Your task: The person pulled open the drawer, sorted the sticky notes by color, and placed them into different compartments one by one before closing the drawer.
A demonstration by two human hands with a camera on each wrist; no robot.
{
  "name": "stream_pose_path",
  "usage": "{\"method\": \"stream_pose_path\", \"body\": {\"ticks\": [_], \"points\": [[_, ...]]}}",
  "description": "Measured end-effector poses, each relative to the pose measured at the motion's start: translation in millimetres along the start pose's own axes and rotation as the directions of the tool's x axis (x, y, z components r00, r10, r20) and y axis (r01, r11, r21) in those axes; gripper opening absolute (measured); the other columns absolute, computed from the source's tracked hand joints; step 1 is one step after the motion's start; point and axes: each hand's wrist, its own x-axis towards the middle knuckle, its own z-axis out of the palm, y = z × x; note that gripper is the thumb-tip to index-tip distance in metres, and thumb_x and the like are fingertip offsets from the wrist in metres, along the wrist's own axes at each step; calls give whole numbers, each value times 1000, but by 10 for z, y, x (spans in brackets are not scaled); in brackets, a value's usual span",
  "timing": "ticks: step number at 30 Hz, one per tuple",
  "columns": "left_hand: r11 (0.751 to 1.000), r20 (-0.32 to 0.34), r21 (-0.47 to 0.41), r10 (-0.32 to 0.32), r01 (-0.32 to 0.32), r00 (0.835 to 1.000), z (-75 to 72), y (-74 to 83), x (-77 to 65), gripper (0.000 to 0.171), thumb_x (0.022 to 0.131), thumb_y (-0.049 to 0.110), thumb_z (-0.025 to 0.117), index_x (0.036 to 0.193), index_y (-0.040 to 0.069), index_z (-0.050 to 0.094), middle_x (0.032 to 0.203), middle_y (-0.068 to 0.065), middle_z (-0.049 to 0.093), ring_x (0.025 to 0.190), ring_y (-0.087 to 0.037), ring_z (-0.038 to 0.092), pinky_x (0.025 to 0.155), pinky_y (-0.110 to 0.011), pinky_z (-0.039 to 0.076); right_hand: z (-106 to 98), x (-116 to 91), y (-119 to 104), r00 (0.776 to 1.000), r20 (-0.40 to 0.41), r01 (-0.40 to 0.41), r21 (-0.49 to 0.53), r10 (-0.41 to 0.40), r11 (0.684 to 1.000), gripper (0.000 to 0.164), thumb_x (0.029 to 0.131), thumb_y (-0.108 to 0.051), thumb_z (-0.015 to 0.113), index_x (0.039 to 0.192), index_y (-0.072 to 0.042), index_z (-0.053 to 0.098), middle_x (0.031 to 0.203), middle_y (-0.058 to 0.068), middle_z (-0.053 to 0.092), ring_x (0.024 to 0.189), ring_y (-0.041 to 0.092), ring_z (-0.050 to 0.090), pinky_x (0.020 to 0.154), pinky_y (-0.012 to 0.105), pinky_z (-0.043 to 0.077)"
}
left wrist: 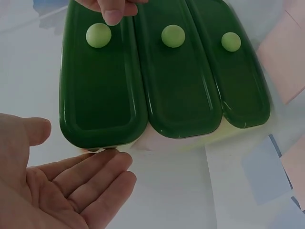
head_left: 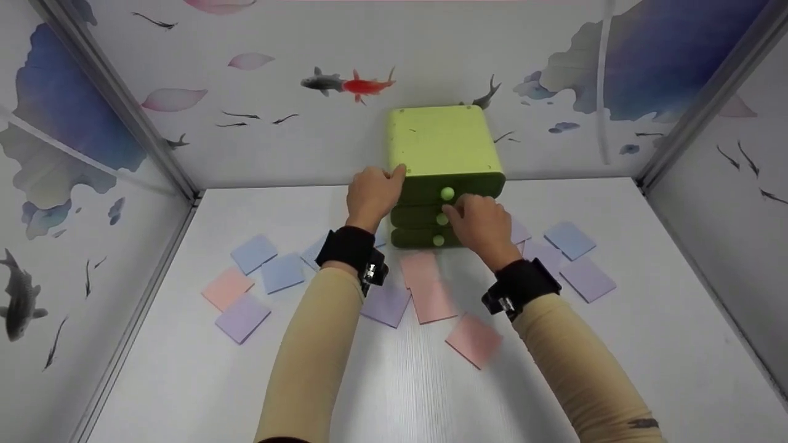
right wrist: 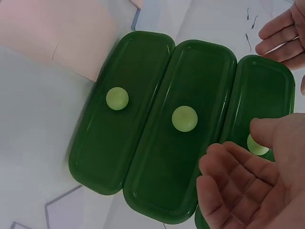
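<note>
Tan sleeves are running up from the bottom of the head frame over the white table. Pink card is lying below centre; two pink cards are overlapping just above it, purple card beside them. More cards are lying mid-left, e.g. blue card, and mid-right, e.g. purple card. Right hand, right of centre, is hovering at the drawer fronts, fingers loosely curled, holding nothing; thumb is sitting by the top knob, contact unclear. Left hand, upper centre, is keeping fingers nearly straight, thumb spread, gripping nothing; fingertips are meeting the top drawer's side edge in the left wrist view, can't tell if touching. Green drawer box is standing upper centre, slightly right, three knobbed fronts facing the person. Fish-printed wall is rising behind it.
</note>
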Motion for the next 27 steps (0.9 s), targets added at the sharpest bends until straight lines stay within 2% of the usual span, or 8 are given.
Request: {"method": "stream_pose_path", "body": {"ticks": [4,7,12,18,27], "points": [[993,-30,119,3,1,1000,26,49,8,52,98,48,48,58,16,42,61,1,49,58,-15,52,53,-27,39,54,31,-19,999,-52,12,28,-10,1000,39,97,-42,57,78,-10,66,69,7,65,58,22,57,52,33,40],[987,-35,162,-18,24,999,25,80,17,49,97,48,49,61,15,45,70,-3,58,67,-18,58,58,-30,44,70,57,-35,997,-79,14,48,-10,999,42,97,-45,56,75,-11,63,67,7,63,57,22,56,52,33,39],[988,-11,145,-54,55,999,16,109,44,49,96,50,52,62,16,44,69,-1,53,66,-16,54,56,-30,42,56,89,-26,994,-108,-12,60,18,998,45,97,-48,54,72,-12,58,65,6,59,57,22,54,52,34,38],[994,4,83,-70,69,998,19,113,44,47,95,49,55,64,16,45,67,2,48,63,-15,50,54,-28,39,40,103,-21,994,-113,-4,47,10,999,46,98,-46,53,66,-13,52,60,3,51,54,20,49,50,32,35],[995,7,38,-94,94,996,29,71,58,44,94,48,56,67,16,46,68,3,47,63,-13,48,54,-27,37,52,113,-34,996,-89,2,37,1,999,44,98,-45,53,69,-12,60,64,6,61,54,19,52,49,30,36]]}}
